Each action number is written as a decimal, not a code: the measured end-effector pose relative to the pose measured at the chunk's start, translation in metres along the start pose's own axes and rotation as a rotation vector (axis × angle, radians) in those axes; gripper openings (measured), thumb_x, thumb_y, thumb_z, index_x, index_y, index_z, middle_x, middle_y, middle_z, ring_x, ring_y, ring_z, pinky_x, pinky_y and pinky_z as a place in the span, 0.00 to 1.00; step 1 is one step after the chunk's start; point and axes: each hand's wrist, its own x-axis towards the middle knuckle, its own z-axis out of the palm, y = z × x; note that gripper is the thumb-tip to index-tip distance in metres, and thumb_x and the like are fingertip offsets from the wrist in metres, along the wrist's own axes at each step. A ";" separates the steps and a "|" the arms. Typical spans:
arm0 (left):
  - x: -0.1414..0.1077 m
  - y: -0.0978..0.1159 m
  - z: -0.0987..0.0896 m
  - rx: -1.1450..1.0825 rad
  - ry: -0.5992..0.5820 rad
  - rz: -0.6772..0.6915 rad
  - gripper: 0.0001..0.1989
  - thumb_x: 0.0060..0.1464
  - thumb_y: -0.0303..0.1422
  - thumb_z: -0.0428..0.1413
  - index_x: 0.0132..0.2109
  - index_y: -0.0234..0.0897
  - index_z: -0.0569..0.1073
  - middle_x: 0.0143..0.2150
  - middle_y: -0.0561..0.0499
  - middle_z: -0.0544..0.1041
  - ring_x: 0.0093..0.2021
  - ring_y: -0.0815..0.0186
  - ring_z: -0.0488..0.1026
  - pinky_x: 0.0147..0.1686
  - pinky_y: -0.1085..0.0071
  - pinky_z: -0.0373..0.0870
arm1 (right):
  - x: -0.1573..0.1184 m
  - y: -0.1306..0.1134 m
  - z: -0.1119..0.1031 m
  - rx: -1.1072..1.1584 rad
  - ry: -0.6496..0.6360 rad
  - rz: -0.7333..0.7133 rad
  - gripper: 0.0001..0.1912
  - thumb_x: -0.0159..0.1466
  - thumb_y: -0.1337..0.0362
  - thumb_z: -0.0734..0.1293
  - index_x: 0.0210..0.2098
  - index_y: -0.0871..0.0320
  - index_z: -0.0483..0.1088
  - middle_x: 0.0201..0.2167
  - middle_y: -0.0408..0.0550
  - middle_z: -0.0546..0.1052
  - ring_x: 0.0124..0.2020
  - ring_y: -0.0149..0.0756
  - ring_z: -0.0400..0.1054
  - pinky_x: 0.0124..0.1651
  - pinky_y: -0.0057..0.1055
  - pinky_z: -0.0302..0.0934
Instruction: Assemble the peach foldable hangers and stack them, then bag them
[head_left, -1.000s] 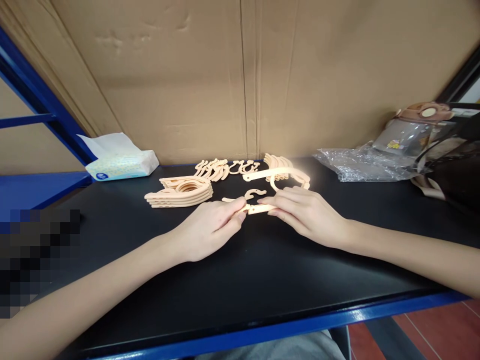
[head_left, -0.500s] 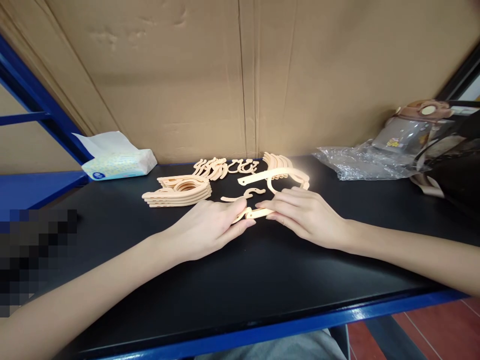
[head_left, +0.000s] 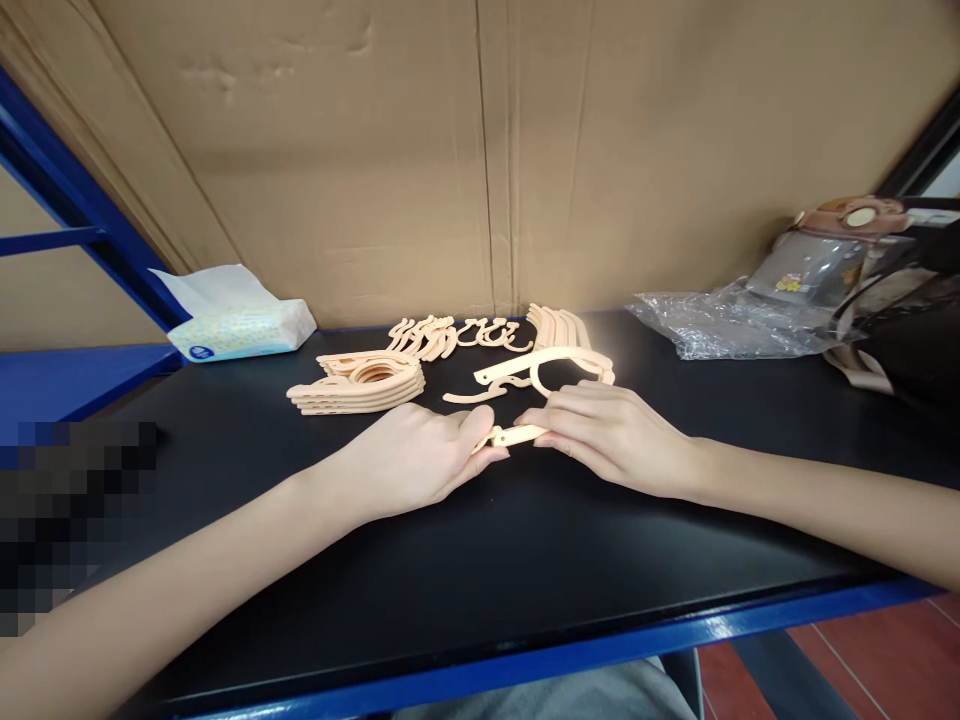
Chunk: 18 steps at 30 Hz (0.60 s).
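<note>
My right hand (head_left: 611,435) is closed around a peach plastic folding hanger (head_left: 551,358). One of its arms rises behind the fingers, and another arm's end points towards my left hand (head_left: 420,450). Between my left thumb and fingers is a small peach hanger part (head_left: 487,438), mostly covered, meeting that arm end; whether it is joined cannot be seen. Just behind the hands, a loose curved hanger arm (head_left: 469,398) lies on the table, with a hook-shaped piece partly hidden beside it.
Left of centre sits a stack of folded hangers (head_left: 356,400). Several small hooks (head_left: 431,338) and curved hanger arms (head_left: 561,328) lie along the back by the cardboard (head_left: 375,180). A tissue pack (head_left: 240,325) stands left; plastic wrap (head_left: 712,325), a bottle (head_left: 806,265) and a dark bag (head_left: 915,320) are right.
The held hanger has tilted slightly, its raised arm dipping lower and a little left over the hook-shaped piece. Both hands keep their grip in nearly the same place.
</note>
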 end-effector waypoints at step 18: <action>0.000 -0.001 -0.007 -0.281 -0.159 -0.052 0.15 0.66 0.39 0.39 0.31 0.39 0.54 0.19 0.58 0.63 0.17 0.68 0.61 0.18 0.72 0.48 | 0.001 -0.002 -0.006 -0.134 -0.002 -0.090 0.16 0.70 0.64 0.54 0.41 0.62 0.72 0.25 0.46 0.71 0.26 0.31 0.61 0.31 0.29 0.54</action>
